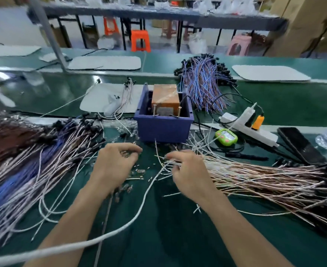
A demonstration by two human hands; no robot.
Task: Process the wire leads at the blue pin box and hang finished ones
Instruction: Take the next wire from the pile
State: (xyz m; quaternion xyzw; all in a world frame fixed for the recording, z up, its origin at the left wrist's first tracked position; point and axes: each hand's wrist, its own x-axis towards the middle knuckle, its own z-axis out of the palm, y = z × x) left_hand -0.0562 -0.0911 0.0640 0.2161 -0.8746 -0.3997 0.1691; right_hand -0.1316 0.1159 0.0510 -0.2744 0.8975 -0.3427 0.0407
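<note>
Green mat [168, 237] nearest, crossed by a thick white cable [120, 228]. Just beyond, left hand [114, 162] with fingertips drawn to the thumb, any contents too blurred to tell; right hand [189, 174] just beside it, fingers curled round a few ends of the pinkish wire leads [274, 182] fanned out to the right. Second heap of leads [33, 166], brown, blue and pink with black ends, spread at left. Straight ahead of both hands, blue pin box [163, 128], upright, open-topped, holding an orange-brown block [165, 97], two metal pins [154, 109] standing at its front wall. Right of it, green gadget [226, 136], white power strip [255, 130], black phone [301, 145]. Farther back, blue-and-purple wire bundle [203, 87]; beyond, orange stool [140, 40].
</note>
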